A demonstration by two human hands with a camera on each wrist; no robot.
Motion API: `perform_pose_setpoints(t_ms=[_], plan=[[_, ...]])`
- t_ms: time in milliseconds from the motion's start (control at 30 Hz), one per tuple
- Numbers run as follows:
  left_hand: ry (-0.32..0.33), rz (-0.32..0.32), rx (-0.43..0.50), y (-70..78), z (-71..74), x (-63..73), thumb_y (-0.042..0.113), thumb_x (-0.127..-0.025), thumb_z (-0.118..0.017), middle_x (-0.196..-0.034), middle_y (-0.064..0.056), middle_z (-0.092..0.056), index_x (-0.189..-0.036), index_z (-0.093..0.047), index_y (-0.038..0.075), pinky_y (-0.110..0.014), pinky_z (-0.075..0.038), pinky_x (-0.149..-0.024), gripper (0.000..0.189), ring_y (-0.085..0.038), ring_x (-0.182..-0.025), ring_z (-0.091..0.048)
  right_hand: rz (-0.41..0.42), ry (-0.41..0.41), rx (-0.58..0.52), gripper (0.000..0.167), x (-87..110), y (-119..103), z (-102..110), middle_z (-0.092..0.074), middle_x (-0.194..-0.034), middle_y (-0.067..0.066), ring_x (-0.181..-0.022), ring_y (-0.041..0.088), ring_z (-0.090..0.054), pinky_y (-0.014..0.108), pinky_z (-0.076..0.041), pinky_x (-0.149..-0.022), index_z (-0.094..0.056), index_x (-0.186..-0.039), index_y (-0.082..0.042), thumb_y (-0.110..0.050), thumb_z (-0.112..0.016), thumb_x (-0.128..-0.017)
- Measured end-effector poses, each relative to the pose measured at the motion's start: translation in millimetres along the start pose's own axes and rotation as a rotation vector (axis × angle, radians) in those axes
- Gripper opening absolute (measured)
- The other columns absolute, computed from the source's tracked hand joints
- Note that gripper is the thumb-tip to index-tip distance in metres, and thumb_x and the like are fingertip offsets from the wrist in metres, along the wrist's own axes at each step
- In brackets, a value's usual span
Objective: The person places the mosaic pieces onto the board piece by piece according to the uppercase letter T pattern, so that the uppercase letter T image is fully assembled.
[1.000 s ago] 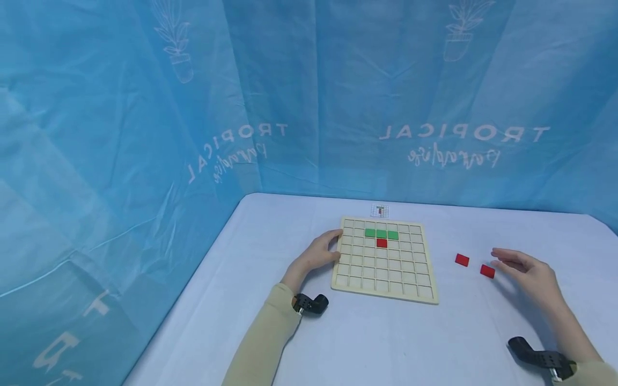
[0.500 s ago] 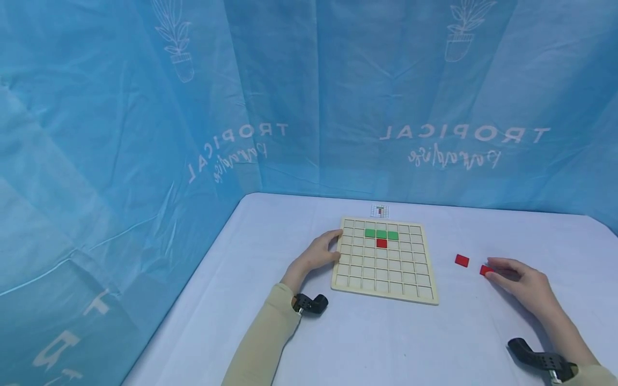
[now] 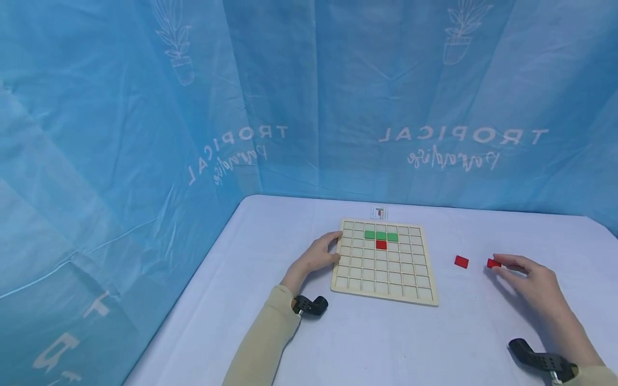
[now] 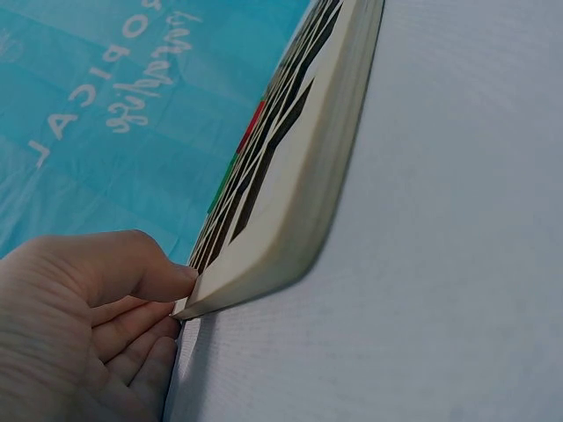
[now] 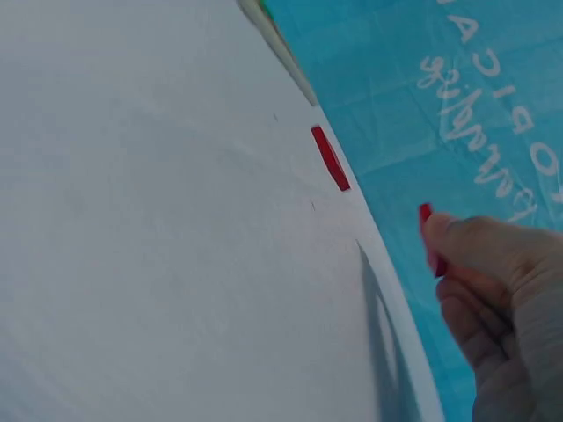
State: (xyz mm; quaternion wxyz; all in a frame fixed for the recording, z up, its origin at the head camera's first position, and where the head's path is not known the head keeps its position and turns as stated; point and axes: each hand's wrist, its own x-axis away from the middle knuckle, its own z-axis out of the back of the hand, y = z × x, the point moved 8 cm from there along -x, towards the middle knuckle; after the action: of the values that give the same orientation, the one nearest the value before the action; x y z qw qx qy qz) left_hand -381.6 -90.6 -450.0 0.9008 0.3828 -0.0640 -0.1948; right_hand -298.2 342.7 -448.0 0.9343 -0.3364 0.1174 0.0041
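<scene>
A pale grid board (image 3: 369, 276) lies on the table. Three green tiles (image 3: 381, 236) stand in a row in its upper part, and a red tile (image 3: 381, 245) sits directly below the middle one. My left hand (image 3: 316, 255) holds the board's left edge; in the left wrist view the thumb (image 4: 145, 268) lies at the rim with the fingers below it. Off to the right, my right hand (image 3: 533, 281) pinches a second red tile (image 5: 429, 239) between thumb and fingers, lifted above the cloth. Another red tile (image 3: 461, 261) lies flat between that hand and the board.
Behind the board, a small printed card (image 3: 379, 213) with a T-shaped pattern on a grid lies on the white tablecloth (image 3: 367, 343). Blue printed curtains (image 3: 338, 96) rise along the back and left sides of the table.
My right hand has closed on the nearer red tile and raised it off the cloth. The left hand has stayed at the board's edge.
</scene>
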Motion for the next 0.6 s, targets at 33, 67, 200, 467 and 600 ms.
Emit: perform_pose_setpoints(t_ms=[33,67,200,467,600], plan=[[0.001,0.004,-0.002,-0.5,-0.3,0.1,0.008,-0.083,-0.06,-0.149,-0.009,-0.035,-0.146,-0.034,0.005,-0.034,-0.023,-0.112,0.068,-0.022,-0.138,-0.027,-0.009,0.007,-0.015,0.054,-0.2,-0.9,3.9,-0.051,-0.126,0.029,-0.117,0.05,-0.04,0.07,-0.038,-0.083,-0.054,-0.129,0.0,-0.038,-0.06,-0.092],[0.003,0.006,-0.005,-0.9,-0.4,0.2,0.008,-0.083,-0.06,-0.149,-0.008,-0.035,-0.146,-0.034,0.005,-0.034,-0.024,-0.112,0.068,-0.022,-0.138,-0.027,-0.013,0.013,-0.028,0.055,-0.5,-2.2,7.7,-0.051,-0.126,0.029,-0.117,0.05,-0.04,0.071,-0.038,-0.083,-0.053,-0.13,0.0,-0.039,-0.059,-0.092],[0.002,0.007,-0.003,-1.9,-1.4,0.1,0.008,-0.083,-0.06,-0.148,-0.008,-0.035,-0.146,-0.034,0.005,-0.034,-0.024,-0.112,0.068,-0.022,-0.138,-0.027,-0.027,0.02,-0.053,0.059,-3.5,-9.0,18.1,-0.05,-0.128,0.029,-0.117,0.049,-0.039,0.071,-0.038,-0.083,-0.051,-0.132,0.0,-0.042,-0.058,-0.092],[-0.003,0.011,-0.006,-3.5,-0.7,-0.5,0.009,-0.084,-0.06,-0.149,-0.008,-0.034,-0.146,-0.034,0.007,-0.034,-0.024,-0.112,0.068,-0.022,-0.138,-0.027,0.056,0.007,-0.096,0.055,-25.0,-48.6,16.3,-0.053,-0.126,0.027,-0.116,0.047,-0.042,0.069,-0.039,-0.084,-0.052,-0.131,-0.001,-0.038,-0.059,-0.092],[-0.005,0.007,-0.003,-2.6,-1.2,-0.9,0.008,-0.085,-0.06,-0.149,-0.008,-0.034,-0.146,-0.033,0.007,-0.033,-0.024,-0.112,0.067,-0.021,-0.138,-0.027,0.102,-0.015,-0.126,0.054,-39.6,-77.2,-1.7,-0.055,-0.124,0.025,-0.116,0.044,-0.045,0.066,-0.042,-0.086,-0.054,-0.13,-0.001,-0.037,-0.061,-0.091]])
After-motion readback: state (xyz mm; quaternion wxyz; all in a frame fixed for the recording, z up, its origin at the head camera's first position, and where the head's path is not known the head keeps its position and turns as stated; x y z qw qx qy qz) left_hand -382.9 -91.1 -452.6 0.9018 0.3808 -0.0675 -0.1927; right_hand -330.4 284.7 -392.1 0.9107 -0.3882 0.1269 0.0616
